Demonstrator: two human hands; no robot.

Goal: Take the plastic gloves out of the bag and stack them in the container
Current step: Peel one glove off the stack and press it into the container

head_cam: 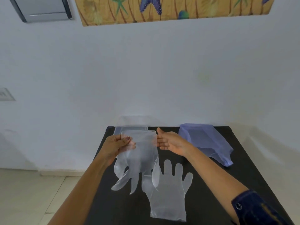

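One head-worn wide-angle camera looks forward and down, close over the dark surface [203, 200], facing the white wall [146, 70].

The left hand [116, 144] pinches a clear plastic glove [138, 159] by its cuff, fingers dangling over the black table [211, 184]. The right hand [170, 142], open, touches its edge. A second glove [168, 192] lies flat; a purple bag [206, 142] sits beside it, a clear container [133, 125] behind.
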